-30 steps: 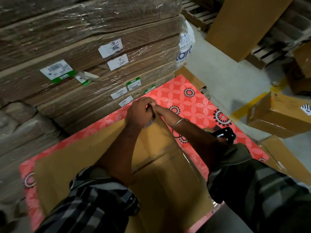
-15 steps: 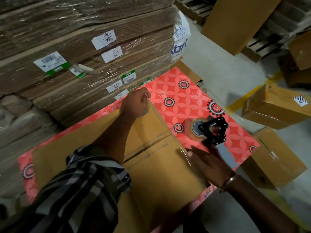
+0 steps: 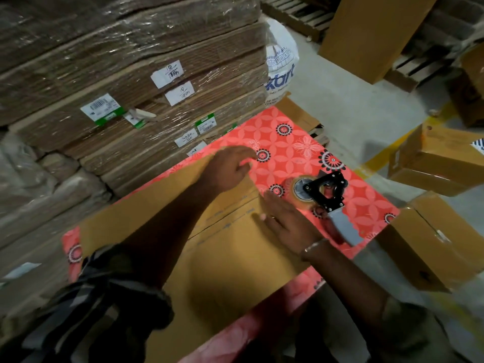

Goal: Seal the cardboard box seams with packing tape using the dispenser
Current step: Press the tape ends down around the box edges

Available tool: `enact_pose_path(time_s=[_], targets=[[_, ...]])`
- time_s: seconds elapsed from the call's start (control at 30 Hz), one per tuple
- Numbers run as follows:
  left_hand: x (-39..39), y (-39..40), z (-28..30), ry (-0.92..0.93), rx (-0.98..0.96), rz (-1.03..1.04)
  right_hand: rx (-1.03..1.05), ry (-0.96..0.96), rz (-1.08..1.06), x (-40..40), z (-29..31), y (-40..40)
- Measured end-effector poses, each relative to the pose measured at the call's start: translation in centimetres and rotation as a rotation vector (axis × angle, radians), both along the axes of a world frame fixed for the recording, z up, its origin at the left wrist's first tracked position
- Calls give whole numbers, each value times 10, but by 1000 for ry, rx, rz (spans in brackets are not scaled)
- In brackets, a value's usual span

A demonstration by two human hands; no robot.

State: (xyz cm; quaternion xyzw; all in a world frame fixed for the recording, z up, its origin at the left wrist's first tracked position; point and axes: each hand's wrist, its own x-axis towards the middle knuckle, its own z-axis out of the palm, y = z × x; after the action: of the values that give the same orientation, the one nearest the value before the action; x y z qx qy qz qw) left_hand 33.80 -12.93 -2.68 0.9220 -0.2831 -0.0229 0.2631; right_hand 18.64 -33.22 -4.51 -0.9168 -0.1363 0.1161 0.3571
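A flat brown cardboard box (image 3: 214, 260) lies on a red flowered tablecloth (image 3: 296, 142). Its centre seam runs diagonally from lower left to upper right. My left hand (image 3: 230, 169) hovers over the box's far edge with its fingers spread and nothing in it. My right hand (image 3: 285, 224) lies flat and open on the box's right edge near the seam. The tape dispenser (image 3: 326, 199), black with a grey handle and a roll of clear tape, lies on the cloth just right of my right hand, untouched.
Shrink-wrapped stacks of flat cardboard (image 3: 125, 82) rise close behind the table on the left. Closed cartons (image 3: 432, 242) (image 3: 440, 158) stand at the right, one against the table corner. A white sack (image 3: 281, 58) and wooden pallets (image 3: 296, 14) lie beyond on the concrete floor.
Both hands were pinched together at the box's far edge. My right hand drew back to the box's right edge, uncovering the dispenser. My left hand has lifted and spread its fingers.
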Motion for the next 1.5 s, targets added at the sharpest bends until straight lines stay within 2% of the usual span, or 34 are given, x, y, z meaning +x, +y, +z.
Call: enact_pose_path(time_s=[0.07,0.17,0.4,0.5,0.67,0.83,1.1,1.27,1.37,1.5], targets=[[-28,-4,-12,22,92,-103,-22,3,47,13,-4,3],[-58,2,-33,20,264,-97,-85,-51,97,1,-7,-3],[-63,-1,-41,41,323,-53,-310,-159,152,-96,-4,-61],[-65,-2,-38,69,325,-41,-340,-168,166,-125,1,-75],[-75,-23,-21,158,304,73,-196,-148,104,-133,9,-79],[-95,-33,-32,49,408,55,-28,-103,50,-129,-3,-57],[-96,-36,-20,77,410,68,-89,-163,122,-167,-9,-90],[-103,-36,-24,34,399,96,41,-152,-67,-167,0,-97],[-112,-37,-26,1,386,112,145,-118,-101,-168,-3,-83],[-133,-39,-22,2,348,67,141,-88,-160,-170,-9,-70]])
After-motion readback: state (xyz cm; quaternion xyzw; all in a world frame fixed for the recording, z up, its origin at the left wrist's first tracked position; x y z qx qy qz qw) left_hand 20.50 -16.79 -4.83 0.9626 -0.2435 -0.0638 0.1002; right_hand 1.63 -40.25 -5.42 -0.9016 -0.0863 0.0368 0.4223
